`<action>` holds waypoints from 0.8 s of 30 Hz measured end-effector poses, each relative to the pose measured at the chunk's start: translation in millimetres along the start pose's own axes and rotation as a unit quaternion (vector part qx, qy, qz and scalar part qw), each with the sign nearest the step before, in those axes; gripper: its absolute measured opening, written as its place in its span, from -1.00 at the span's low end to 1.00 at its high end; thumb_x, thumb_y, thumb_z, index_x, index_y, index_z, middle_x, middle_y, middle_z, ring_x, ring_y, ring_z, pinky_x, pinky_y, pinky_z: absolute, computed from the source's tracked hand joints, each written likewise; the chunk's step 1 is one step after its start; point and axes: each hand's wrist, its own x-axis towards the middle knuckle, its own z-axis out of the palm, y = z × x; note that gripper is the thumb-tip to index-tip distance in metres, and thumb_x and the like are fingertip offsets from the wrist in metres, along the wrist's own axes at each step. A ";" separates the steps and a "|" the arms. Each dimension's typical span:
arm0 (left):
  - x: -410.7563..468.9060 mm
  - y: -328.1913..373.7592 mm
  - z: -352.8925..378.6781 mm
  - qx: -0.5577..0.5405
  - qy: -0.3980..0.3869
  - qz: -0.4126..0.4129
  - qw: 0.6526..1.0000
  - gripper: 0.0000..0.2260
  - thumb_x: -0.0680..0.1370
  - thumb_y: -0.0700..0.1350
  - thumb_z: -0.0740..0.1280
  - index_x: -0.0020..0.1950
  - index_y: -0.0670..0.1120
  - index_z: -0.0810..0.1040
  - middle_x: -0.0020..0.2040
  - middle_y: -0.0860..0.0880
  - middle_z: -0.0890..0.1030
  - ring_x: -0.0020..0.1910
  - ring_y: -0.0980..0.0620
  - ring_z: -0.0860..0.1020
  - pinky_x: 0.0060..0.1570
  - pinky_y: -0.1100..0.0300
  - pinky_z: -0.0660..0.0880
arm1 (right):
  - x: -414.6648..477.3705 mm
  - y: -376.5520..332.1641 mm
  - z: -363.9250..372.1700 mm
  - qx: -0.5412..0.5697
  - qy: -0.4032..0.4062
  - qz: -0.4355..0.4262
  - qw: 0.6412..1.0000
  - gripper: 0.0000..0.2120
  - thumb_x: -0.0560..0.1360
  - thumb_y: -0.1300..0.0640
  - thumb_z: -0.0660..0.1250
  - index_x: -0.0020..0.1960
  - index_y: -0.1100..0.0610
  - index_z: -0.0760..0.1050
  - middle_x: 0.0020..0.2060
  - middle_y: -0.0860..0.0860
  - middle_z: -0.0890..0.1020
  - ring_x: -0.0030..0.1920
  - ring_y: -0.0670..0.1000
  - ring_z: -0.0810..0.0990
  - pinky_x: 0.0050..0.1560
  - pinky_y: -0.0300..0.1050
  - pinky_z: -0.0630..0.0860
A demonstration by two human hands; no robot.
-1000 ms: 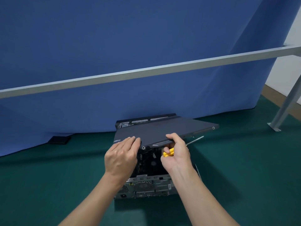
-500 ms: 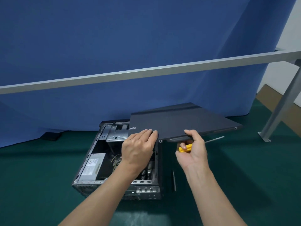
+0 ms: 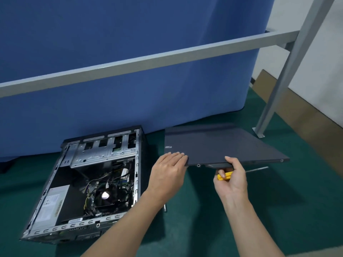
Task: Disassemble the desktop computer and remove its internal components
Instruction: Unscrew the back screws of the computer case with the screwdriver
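Head view: side panel off the desktop computer, held just right of it.

Desktop computer (image 3: pixel 83 182) lay on its side on the green mat (image 3: pixel 278 210), open face up, long axis running from the person toward the blue cloth (image 3: pixel 111 89), rear ports nearest the person. Side panel (image 3: pixel 219 145) hung right of the computer, apart from it, broad face up, nearly level. Left hand (image 3: pixel 167 175) lay flat-fingered on the panel corner nearer the computer, thumb hidden. Right hand (image 3: pixel 232 179) pinched the near edge under its thumb, fingers curled round a yellow screwdriver (image 3: pixel 224 176). Risks, as judged: the shared grip could let panel or screwdriver slip; a swing toward the computer could strike exposed cables.
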 end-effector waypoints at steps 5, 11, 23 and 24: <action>-4.7 2.0 26.2 -0.023 -0.109 0.001 0.994 -0.75 0.48 -0.07 0.48 0.12 -0.14 0.67 0.10 -0.05 0.68 0.13 -0.02 0.63 0.20 -0.03 0.51 | 26.0 -3.4 -29.0 0.008 0.027 0.009 1.000 -0.82 0.37 0.31 0.38 -0.29 0.09 0.45 -0.10 -0.01 0.62 -0.55 -0.07 0.30 -0.63 -0.33 0.21; -11.8 -5.8 55.2 -0.016 -0.305 -0.016 0.952 -0.58 0.69 0.03 0.06 0.54 -0.04 0.23 0.53 -0.04 0.28 0.54 0.00 0.15 0.49 0.06 0.06 | 44.7 -1.3 -51.6 -0.030 0.065 0.005 0.997 -0.81 0.37 0.31 0.41 -0.16 0.07 0.48 -0.06 -0.03 0.59 -0.47 -0.08 0.33 -0.62 -0.31 0.20; -62.4 0.2 100.2 0.065 -0.424 -0.019 0.903 -0.50 0.58 -0.28 0.15 0.51 -0.08 0.19 0.42 -0.06 0.34 0.45 -0.03 0.24 -0.11 0.06 0.45 | 65.6 27.8 -102.3 -0.398 0.307 -0.031 0.864 -0.74 0.42 0.12 0.49 -0.05 0.28 0.52 -0.20 0.14 0.64 -0.42 0.03 0.53 -0.46 -0.17 0.38; -67.3 2.3 105.0 0.062 -0.433 -0.018 0.899 -0.49 0.59 -0.26 0.14 0.54 -0.07 0.15 0.48 -0.07 0.28 0.51 -0.03 0.17 -0.08 0.07 0.46 | 68.5 27.8 -108.2 -0.409 0.309 -0.030 0.858 -0.73 0.43 0.11 0.49 -0.03 0.26 0.51 -0.17 0.12 0.64 -0.36 0.04 0.60 -0.45 -0.16 0.39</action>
